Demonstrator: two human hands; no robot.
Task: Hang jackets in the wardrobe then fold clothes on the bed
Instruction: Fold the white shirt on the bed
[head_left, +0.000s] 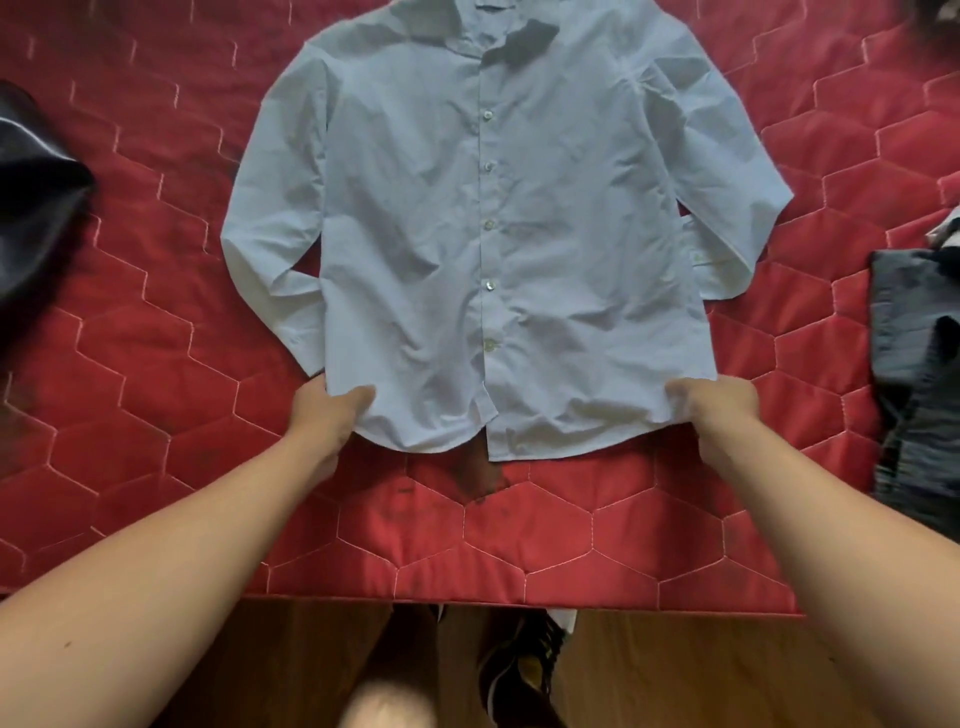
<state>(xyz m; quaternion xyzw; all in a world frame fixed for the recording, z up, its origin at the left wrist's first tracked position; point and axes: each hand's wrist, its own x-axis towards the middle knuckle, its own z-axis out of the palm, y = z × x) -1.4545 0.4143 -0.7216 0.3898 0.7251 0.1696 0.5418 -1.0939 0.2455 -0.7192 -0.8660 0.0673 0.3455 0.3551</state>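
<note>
Place: a bedroom in a home.
Bed: a wide bed (519, 545) with a soft red cover, stitched in 6-sided shapes, fills most of the view.
Middle of the bed: 1 light blue shirt (415, 234) lies flat with its buttons up.
Left edge of the bed: a black shiny piece of clothing (36, 208).
Right edge of the bed: a heap of dark grey clothes (914, 364).
Floor: brown wood floor (675, 675) shows past the near edge of the bed.
On the floor: a black shoe (519, 670) near that edge.
</note>
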